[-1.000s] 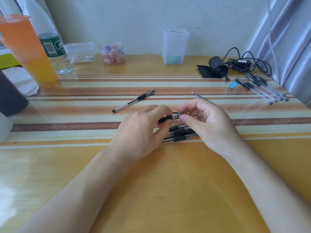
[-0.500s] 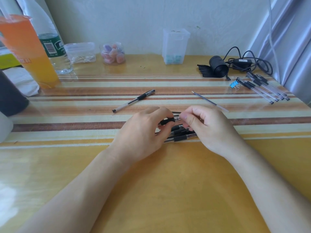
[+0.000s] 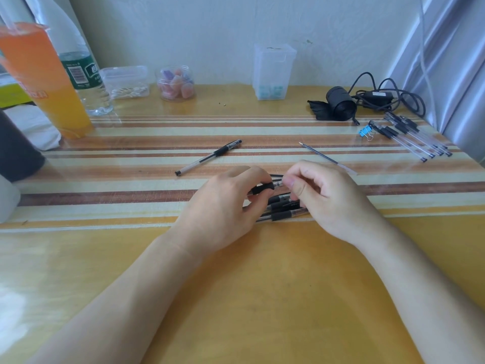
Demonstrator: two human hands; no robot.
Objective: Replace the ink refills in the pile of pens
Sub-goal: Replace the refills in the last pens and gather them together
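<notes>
My left hand [image 3: 225, 206] pinches the black grip end of a clear pen [image 3: 267, 187], and my right hand [image 3: 325, 198] holds the same pen's clear barrel end, just above the table. Under both hands lies a small pile of pens [image 3: 282, 210] with black grips, partly hidden by my fingers. A loose ink refill [image 3: 324, 156] lies on the striped mat beyond my right hand. One whole pen [image 3: 208, 157] lies apart to the upper left. Several more pens [image 3: 409, 136] lie in a row at the far right.
An orange drink cup [image 3: 42, 80], a water bottle [image 3: 81, 67] and a dark cylinder [image 3: 15, 148] stand at the left. Along the wall are a small clear box [image 3: 126, 81], a jar of sweets [image 3: 175, 84] and a clear container [image 3: 273, 72]. A black roll [image 3: 339, 103], cables [image 3: 388, 97] and a blue clip [image 3: 365, 132] lie at right.
Both hands have sunk slightly toward the pile while keeping hold of the same pen; my right fingers have shifted along the barrel. Nothing else on the table moved.
</notes>
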